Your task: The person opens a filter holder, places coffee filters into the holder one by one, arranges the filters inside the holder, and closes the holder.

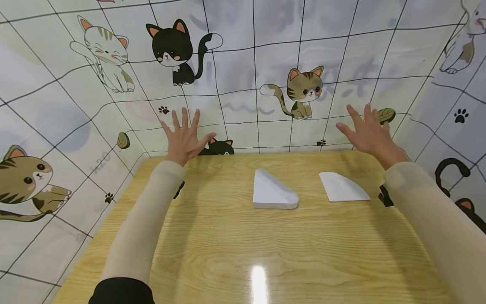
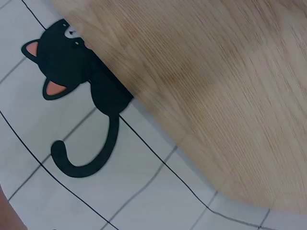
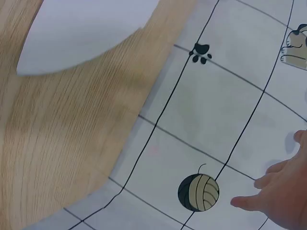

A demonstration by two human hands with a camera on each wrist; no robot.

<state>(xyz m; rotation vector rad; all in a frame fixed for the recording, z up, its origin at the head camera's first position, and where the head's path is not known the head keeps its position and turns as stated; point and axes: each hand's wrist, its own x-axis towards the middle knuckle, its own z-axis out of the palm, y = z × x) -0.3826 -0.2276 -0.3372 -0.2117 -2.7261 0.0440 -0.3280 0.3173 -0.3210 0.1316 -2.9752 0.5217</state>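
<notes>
In the head view my left hand is raised over the table's back left corner, fingers spread and holding nothing. My right hand is held up the same way at the back right, its fingers apart. Between the two, on the tabletop, lies a white wedge-shaped box with a rounded right corner. To its right is a flat white fan-shaped sheet, the thing nearest my right hand. The right wrist view catches part of that sheet and my fingers at the lower right.
The wooden table has a bright light reflection near its front. A white cloth wall printed with cartoon cats and grid lines stands behind it and along both sides. Black pieces show beside each forearm at the wrists.
</notes>
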